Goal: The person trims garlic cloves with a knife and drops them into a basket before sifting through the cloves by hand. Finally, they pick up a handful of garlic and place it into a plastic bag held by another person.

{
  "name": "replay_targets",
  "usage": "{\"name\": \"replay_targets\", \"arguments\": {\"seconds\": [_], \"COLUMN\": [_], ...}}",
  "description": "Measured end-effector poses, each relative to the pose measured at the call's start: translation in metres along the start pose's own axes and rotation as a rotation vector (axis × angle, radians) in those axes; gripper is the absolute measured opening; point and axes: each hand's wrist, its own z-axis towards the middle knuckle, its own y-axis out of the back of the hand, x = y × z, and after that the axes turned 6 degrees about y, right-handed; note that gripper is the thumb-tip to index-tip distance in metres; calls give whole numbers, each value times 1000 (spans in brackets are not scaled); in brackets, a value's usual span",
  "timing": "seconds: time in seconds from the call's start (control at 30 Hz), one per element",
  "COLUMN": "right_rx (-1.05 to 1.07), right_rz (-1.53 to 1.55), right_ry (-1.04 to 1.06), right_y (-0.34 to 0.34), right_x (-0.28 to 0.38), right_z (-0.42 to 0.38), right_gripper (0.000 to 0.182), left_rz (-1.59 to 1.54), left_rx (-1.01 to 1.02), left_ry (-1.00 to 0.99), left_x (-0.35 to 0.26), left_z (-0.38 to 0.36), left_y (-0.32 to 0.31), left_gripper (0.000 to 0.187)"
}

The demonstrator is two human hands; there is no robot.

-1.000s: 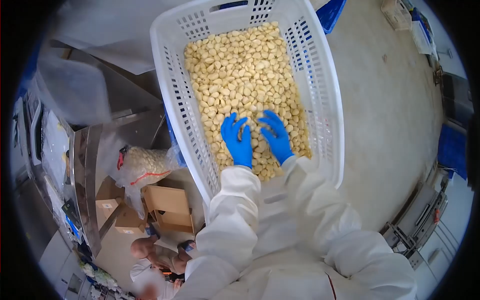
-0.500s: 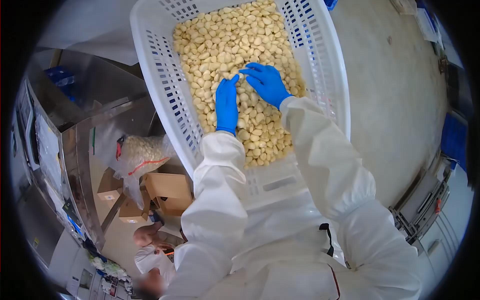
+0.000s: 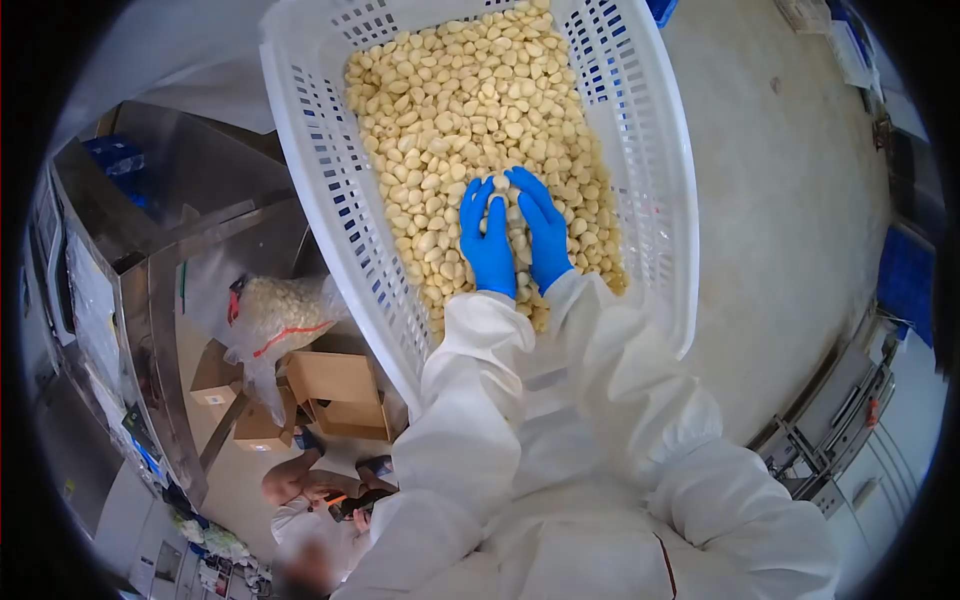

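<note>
Through the head camera I see my left hand [image 3: 487,240] and my right hand [image 3: 540,228], both in blue gloves, side by side on a heap of pale yellow pieces [image 3: 470,110] in a white basket [image 3: 684,180]. The basket's long way runs out away from me, tipped a little to the left at the far end. Most of the heap lies straight ahead of my fingertips, and a small strip sits back by my wrists. Neither hand is clearly nearer to the big part. Both are loosely curved, fingers a bit bent, with a thin gap between them where some pieces show. One piece [image 3: 501,183] sits between the two sets of fingertips. My palms are hidden, so I cannot tell if either hand has hold of anything.
</note>
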Motion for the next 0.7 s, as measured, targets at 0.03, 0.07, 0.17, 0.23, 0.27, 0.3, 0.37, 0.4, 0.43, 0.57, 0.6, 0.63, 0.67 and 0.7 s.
{"name": "replay_targets", "arguments": {"seconds": [0.03,0.07,0.17,0.23,0.27,0.3,0.37,0.4,0.43,0.57,0.6,0.63,0.67,0.7], "right_rx": [-3,-6,-79,-108,-95,-82,-50,-38,-33,-8,8,26,47,57], "right_rz": [67,137,452,496,484,471,464,466,466,466,448,428,409,423], "right_ry": [-43,-86,-177,-134,-143,-150,-128,-115,-114,-82,-49,-15,22,27], "right_y": [-2,-4,-14,-18,-19,-21,-26,-29,-32,-45,-49,-52,-56,-61], "right_x": [2,4,20,32,34,36,45,55,64,103,115,126,137,147], "right_z": [-2,-3,-12,-13,-12,-9,1,0,-7,-10,-12,-13,-12,-11], "right_gripper": [36,35,38,39,40,40,39,39,39,37,37,37,37,38], "left_rz": [-67,-132,-251,-281,-279,-279,-330,-377,-420,-454,-446,-441,-436,-293], "left_rx": [-2,-4,6,6,4,3,-3,-14,-30,29,21,13,6,-11], "left_ry": [29,56,102,119,132,144,171,201,243,156,134,111,85,-25], "left_x": [-2,-4,-33,-46,-50,-57,-75,-92,-102,-98,-111,-126,-140,-151], "left_z": [0,0,-9,-9,-10,-11,-6,-10,-17,-16,-21,-24,-27,-30], "left_y": [2,6,7,5,5,4,-2,-6,-6,4,4,2,0,-1], "left_gripper": [29,29,30,32,34,36,38,38,38,34,34,34,34,32]}}
